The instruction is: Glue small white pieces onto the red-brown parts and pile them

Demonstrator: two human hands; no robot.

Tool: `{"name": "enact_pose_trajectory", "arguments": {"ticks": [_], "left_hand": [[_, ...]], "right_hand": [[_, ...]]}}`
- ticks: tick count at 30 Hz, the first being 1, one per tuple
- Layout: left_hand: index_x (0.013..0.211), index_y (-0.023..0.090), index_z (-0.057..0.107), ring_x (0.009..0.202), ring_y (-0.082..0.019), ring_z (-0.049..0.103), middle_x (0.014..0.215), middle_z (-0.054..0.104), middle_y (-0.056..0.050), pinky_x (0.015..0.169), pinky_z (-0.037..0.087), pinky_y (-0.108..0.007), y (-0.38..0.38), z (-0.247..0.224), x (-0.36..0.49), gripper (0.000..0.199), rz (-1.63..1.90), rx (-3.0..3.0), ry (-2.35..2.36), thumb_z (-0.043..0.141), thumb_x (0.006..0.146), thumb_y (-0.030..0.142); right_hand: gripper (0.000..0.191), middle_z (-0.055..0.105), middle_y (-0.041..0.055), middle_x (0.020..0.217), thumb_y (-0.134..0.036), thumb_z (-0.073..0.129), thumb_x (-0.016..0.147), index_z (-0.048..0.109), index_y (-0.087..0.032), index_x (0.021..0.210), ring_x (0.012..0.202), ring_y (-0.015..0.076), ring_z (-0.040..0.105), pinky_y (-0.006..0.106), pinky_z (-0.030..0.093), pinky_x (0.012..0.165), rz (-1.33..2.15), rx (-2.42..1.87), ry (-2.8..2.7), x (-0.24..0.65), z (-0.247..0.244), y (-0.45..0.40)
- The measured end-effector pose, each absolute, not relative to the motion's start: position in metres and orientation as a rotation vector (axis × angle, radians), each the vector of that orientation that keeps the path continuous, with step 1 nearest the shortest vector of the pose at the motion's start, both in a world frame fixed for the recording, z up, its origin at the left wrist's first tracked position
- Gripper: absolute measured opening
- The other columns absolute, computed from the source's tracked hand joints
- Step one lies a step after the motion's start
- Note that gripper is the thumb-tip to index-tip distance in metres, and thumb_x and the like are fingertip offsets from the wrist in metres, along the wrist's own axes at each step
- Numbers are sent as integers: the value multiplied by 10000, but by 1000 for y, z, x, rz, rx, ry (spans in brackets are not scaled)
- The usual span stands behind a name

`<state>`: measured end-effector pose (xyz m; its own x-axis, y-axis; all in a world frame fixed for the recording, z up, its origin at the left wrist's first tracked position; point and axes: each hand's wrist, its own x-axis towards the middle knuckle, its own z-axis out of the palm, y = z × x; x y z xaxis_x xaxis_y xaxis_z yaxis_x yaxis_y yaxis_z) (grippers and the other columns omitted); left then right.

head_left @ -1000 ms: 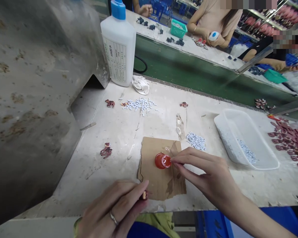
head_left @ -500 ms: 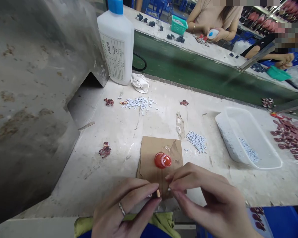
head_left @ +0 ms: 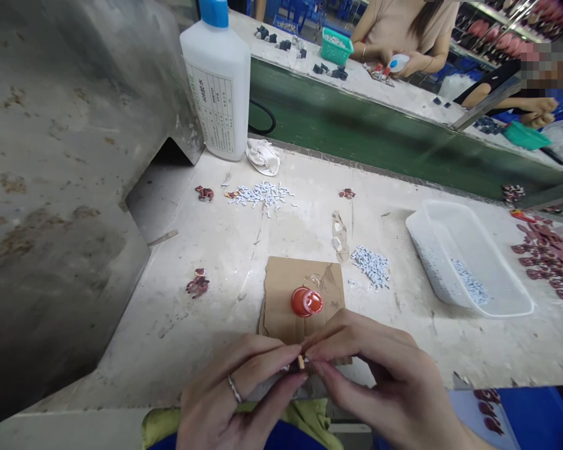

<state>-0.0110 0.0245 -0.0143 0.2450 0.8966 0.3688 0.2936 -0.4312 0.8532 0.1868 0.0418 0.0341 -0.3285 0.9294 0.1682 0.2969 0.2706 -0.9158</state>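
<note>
My left hand [head_left: 241,387], with a ring on one finger, is closed in a pinch on a small dark piece with an orange part [head_left: 301,362]. Close against it, my right hand [head_left: 380,369] pinches a tiny pale piece [head_left: 306,359], mostly hidden by the fingertips. Whether the two pieces touch I cannot tell. Just beyond the hands, a red cap-like dish of shiny liquid [head_left: 306,301] sits on a square of cardboard [head_left: 281,281]. A pile of small pale-blue pieces [head_left: 370,267] lies to the right of the cardboard.
A clear plastic tub [head_left: 478,250] holds more pale-blue pieces, with many dark-red parts [head_left: 551,262] beyond it. Another pale-blue pile [head_left: 265,195] lies farther back near a large white bottle [head_left: 220,94]. A metal housing [head_left: 60,187] fills the left. Co-workers sit across the green partition [head_left: 328,112].
My right hand has moved left, bringing its pale piece up to the piece in my left hand. The left hand has hardly moved.
</note>
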Motion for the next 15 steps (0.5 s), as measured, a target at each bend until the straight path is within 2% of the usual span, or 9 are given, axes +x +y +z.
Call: {"name": "enact_pose_trajectory", "arguments": {"ticks": [7,11,15], "left_hand": [[1166,245,662,867,-39,736,1002,730,66,800,629,-90,21,-16,-8,313,1227,1846,1065,717,907,78],[1147,266,677,859,-51,746,1008,740,65,799,636,-96,21,-15,-5,309,1254,1749,1088,723,902,84],[1204,268,657,897,-75,769,1063,767,51,851,628,-100,20,-14,-3,374,1266,1766,1098,737,885,88]], "right_hand": [[336,765,97,1040,24,640,930,724,-179,1184,890,170,768,215,649,752,886,-1086,-2129,195,46,39],[346,766,80,1039,1,643,940,721,-212,1201,887,169,767,218,649,734,895,-1078,-2126,199,52,42],[446,773,41,1029,-69,789,869,689,-251,1264,876,160,762,216,649,768,1040,-1120,-1962,194,51,45]]}}
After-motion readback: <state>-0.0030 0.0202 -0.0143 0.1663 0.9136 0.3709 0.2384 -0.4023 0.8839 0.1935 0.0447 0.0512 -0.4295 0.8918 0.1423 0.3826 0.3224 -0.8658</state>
